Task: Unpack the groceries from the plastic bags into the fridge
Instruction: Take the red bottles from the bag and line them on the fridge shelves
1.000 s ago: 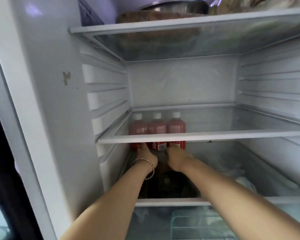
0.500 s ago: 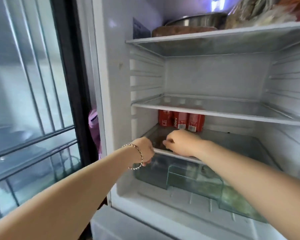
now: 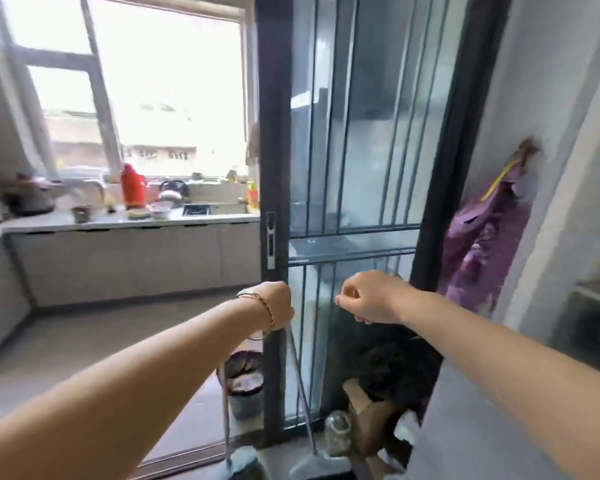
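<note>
Both hands are in mid-air before the dark-framed sliding glass door (image 3: 354,168). The right hand (image 3: 368,301) is loosely curled and holds nothing; the left hand (image 3: 279,303) has its fingers folded out of sight, so I cannot tell its state. A purple plastic bag (image 3: 482,244) hangs on the wall right of the door, with the fridge (image 3: 594,299) edge at far right; open floor (image 3: 118,334) runs left to the cluttered worktop (image 3: 118,221) under the window.

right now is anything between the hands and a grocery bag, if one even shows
No grocery bag clearly shows. The left hand and right hand hang before the glass door. A purple bag hangs on the wall to the right; nothing visible stands between it and the right hand.
</note>
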A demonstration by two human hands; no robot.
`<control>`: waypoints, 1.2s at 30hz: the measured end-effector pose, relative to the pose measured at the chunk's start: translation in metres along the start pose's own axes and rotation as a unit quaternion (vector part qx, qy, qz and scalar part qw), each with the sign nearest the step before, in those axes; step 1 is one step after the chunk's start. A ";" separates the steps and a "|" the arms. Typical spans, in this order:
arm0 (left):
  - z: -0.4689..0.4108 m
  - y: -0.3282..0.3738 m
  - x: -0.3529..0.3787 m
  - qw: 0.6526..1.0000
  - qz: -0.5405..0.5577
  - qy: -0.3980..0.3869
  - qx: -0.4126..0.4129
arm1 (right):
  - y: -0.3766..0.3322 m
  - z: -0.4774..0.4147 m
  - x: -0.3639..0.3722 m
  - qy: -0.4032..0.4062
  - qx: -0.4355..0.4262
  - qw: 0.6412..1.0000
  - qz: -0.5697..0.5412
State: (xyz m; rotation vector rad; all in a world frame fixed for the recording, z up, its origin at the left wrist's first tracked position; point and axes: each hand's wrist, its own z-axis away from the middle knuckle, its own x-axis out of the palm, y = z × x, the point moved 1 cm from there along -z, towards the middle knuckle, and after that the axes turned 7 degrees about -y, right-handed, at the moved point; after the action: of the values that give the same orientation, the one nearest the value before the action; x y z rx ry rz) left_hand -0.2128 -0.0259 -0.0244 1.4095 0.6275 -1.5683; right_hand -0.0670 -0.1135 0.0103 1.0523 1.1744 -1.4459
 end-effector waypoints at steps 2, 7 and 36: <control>0.036 -0.074 -0.001 0.997 0.009 0.049 -0.065 | -0.068 -0.021 0.015 -0.011 -0.064 0.998 0.001; 0.159 -0.244 0.009 0.969 0.030 0.133 -0.208 | -0.261 -0.051 0.059 -0.044 -0.191 0.980 0.017; 0.882 -0.763 0.169 0.531 0.170 0.164 -0.814 | -1.169 0.219 0.369 -0.182 -0.744 0.618 0.179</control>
State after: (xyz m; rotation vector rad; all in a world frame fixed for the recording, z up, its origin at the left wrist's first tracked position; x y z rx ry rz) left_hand -1.3000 -0.4654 -0.1418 0.1767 1.3634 0.0862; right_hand -1.2900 -0.2989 -0.1300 -0.2404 1.2258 -0.0024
